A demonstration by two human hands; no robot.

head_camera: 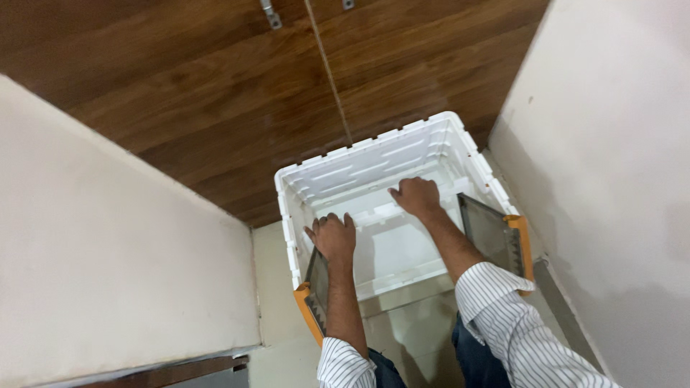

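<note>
- Crate point(431, 154): white, open, on the floor against the wooden doors, directly ahead of you.
- Left hand point(333, 236): fingers curled loosely, resting inside the near-left wall, gripping nothing.
- Right hand point(417, 197): deeper in, fingers bent, pressing an inner ledge.

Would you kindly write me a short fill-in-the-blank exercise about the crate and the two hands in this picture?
1. The plastic crate the hands reach into is ____ in colour.
2. Both sleeves have a ____ pattern.
3. The left hand and right hand both rest ____ the crate.
4. The cupboard doors behind the crate are made of ____.

Missing words: white; striped; inside; wood
</note>
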